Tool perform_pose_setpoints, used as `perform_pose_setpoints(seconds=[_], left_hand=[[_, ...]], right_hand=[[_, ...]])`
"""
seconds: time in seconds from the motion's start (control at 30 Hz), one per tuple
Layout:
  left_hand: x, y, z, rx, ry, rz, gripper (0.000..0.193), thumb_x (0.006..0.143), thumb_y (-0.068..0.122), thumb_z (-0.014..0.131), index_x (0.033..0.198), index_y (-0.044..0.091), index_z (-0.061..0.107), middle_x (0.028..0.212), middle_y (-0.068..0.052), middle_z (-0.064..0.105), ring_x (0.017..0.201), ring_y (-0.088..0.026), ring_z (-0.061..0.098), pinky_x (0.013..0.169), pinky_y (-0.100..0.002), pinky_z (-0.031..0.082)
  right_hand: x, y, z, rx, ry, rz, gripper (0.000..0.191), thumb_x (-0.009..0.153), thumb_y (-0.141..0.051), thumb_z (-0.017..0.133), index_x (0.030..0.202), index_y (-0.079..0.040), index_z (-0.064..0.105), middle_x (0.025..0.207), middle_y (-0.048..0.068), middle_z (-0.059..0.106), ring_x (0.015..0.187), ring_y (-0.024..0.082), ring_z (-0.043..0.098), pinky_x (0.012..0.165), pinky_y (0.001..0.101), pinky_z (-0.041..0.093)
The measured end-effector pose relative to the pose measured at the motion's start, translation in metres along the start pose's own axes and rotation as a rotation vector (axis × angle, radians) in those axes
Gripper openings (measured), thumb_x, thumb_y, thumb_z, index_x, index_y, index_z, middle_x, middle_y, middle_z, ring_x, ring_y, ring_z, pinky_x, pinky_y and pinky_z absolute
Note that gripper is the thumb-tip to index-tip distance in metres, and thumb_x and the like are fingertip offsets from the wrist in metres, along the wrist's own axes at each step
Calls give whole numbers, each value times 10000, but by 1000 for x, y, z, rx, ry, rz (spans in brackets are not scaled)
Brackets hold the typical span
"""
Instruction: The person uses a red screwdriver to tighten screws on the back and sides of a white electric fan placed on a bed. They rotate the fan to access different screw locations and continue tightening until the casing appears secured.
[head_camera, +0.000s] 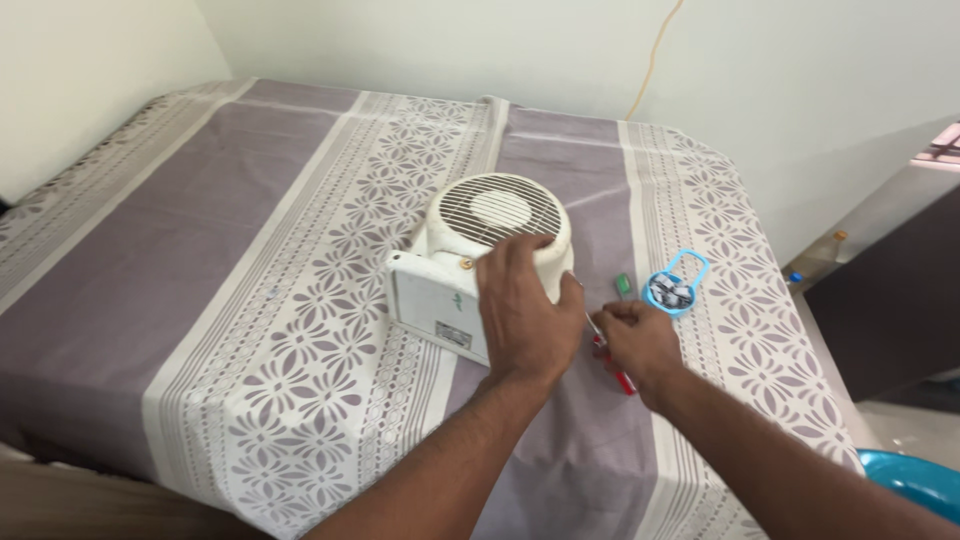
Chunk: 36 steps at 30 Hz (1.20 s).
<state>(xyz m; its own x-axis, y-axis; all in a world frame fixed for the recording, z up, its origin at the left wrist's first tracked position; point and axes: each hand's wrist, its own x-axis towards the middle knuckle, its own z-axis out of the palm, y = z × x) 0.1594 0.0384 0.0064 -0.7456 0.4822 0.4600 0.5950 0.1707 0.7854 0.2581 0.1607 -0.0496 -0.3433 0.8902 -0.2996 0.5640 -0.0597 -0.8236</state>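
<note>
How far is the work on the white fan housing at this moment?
Done: small parts lie in the blue container. In hand: the left hand steadies the white fan housing, and the right hand holds a red-handled screwdriver. Left: the grille remains attached.

The scene is bright and evenly lit by soft daylight that seems to come from the right of the hands. Shadows are faint: a pale one lies on the cloth (250, 260) under the left hand (525, 315) and forearm. No glare shows. The right hand (640, 345) is slightly soft with blur. Straight edges bow a little toward the corners.
</note>
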Motion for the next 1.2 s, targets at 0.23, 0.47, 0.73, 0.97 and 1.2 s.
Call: perform_pose_setpoints(seconds=[0.23,0.47,0.73,0.97,1.2], left_hand=[[14,-15,-46,333,127,-621,1303,625,466,942,1551,-19,164,1658,-209,204,1481,-341,226,1096,-589,331],[22,-11,-57,-29,-74,-1078,1420,684,462,909,1618,15,-63,1561,-295,301,1352,-428,507,1111,-478,487],[46,-17,-72,-83,-113,-1079,1127,711,361,862,1547,-14,206,1336,-276,621,1156,-403,690,998,-416,589],[67,-45,-96,-209,-158,-1018,561,666,201,790,1150,-57,673,1116,-223,757,915,-328,768,750,-424,670],[100,-82,-100,-440,-326,-898,475,708,182,755,1083,-104,706,992,-217,733,788,-322,766,678,-441,697]], right_hand=[[22,-28,19,120,-282,57,665,924,-271,694,1461,32,445,1326,228,624,1154,334,685,893,421,621],[19,-31,35,178,-389,101,810,892,-226,708,1542,11,287,1350,224,594,1166,349,678,935,445,617],[18,-31,31,215,-406,132,875,861,-190,734,1555,-7,234,1305,216,616,1155,317,668,952,460,593],[7,-33,11,301,-340,120,779,893,-267,686,1529,5,327,1326,204,560,1158,331,664,977,466,580],[11,-63,-23,486,-304,90,567,867,-175,601,1359,86,489,1264,251,618,1056,374,712,923,499,605]])
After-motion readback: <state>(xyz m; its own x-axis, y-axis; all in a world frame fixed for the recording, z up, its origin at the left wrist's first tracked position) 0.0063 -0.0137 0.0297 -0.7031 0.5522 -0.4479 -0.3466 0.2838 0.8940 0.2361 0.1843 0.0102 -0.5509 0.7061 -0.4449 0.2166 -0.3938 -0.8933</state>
